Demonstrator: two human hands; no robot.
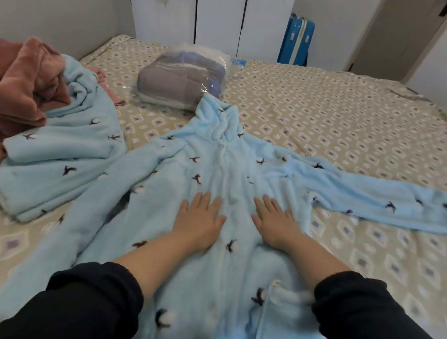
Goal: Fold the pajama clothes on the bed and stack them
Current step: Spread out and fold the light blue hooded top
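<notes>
Across the middle of the frame, the light blue pajama top [216,168] lies face up and spread on the bed [366,126], collar toward the top of the frame, with no fold made in it yet. Your left hand [199,217] and right hand [275,222] both lie flat on its chest, fingers straight and holding nothing, so by my reading you are smoothing it before the first fold. One sleeve [384,203] stretches out toward the right edge of the frame; the other sleeve [46,259] runs down to the lower left. A second blue pajama piece [71,142] sits loosely bunched at left, touching the pink clothes [5,98] heaped at the left edge; neither looks folded, and no stack exists. Most of the task seems to remain. For room, the right half of the bed offers bare sheet beyond the sleeve, while the bagged bundle [180,77] just above the collar crowds that end.
</notes>
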